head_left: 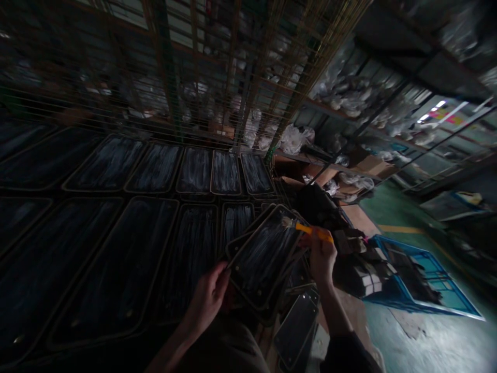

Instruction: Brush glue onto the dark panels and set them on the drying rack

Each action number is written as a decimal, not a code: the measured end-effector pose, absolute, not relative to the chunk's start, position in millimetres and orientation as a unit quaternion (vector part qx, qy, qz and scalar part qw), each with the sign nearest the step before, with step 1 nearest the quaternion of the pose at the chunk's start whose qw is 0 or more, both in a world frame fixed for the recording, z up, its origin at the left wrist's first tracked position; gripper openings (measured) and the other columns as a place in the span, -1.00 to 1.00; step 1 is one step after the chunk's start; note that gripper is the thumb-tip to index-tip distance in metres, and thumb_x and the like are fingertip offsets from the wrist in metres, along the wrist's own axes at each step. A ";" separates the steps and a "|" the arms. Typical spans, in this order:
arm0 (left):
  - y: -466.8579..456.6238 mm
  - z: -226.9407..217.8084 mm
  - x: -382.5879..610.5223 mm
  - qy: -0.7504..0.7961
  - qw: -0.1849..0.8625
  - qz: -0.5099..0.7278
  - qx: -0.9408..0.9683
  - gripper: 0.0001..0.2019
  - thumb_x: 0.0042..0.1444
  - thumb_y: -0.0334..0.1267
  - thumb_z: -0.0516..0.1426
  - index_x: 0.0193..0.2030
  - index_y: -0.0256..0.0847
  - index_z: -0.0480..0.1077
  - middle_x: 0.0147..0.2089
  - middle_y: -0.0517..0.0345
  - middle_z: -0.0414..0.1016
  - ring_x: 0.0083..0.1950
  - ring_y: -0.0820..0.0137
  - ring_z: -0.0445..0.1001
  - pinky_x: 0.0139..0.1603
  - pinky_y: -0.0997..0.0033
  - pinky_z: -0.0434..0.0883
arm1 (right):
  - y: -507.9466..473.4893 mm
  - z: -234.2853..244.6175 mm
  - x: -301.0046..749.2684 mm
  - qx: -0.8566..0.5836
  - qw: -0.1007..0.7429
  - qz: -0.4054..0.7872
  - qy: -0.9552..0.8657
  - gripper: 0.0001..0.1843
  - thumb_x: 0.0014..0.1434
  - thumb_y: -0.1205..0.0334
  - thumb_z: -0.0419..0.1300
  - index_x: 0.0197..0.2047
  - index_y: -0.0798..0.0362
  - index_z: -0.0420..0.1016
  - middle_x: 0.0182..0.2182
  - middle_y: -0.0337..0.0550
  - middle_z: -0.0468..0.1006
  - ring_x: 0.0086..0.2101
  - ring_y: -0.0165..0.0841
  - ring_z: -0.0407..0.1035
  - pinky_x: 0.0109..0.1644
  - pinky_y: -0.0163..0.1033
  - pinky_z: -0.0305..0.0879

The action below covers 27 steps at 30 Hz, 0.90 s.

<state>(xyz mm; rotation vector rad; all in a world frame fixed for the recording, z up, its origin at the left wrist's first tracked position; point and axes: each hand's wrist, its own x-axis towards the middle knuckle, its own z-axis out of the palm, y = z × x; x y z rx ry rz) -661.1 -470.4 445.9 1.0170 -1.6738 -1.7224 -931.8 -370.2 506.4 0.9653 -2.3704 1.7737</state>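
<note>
My right hand point(323, 255) is closed around the yellow handle of a paintbrush point(306, 228). Its pale bristles rest at the upper right part of a dark rectangular panel point(267, 251) with rounded corners. Whitish streaks run along the panel's face, and small shiny studs show near its corners. By its left edge, my left hand point(212, 290) pinches this panel, which lies tilted on top of similar ones. Below my right forearm, another dark panel point(297, 329) leans at an angle.
Rows of similar streaked panels point(155, 168) spread to the left. Behind them stands a wire rack point(194, 98). Shelves with plastic-wrapped goods point(353, 93) rise at the right. A blue crate point(423, 280) with dark pieces sits on the green floor point(392, 207).
</note>
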 end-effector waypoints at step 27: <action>-465.3 452.3 -663.5 -0.566 0.196 -0.712 0.366 -0.70 0.21 0.04 0.01 -0.24 -0.17 0.28 -0.66 0.29 0.38 -0.68 0.39 0.38 -0.68 0.52 0.29 | -298.6 506.8 -854.0 0.282 -0.043 0.520 -0.805 -0.66 0.28 -0.01 0.12 -0.05 0.08 0.40 -0.44 -0.19 0.51 -0.48 -0.31 0.45 -0.40 -0.24 0.40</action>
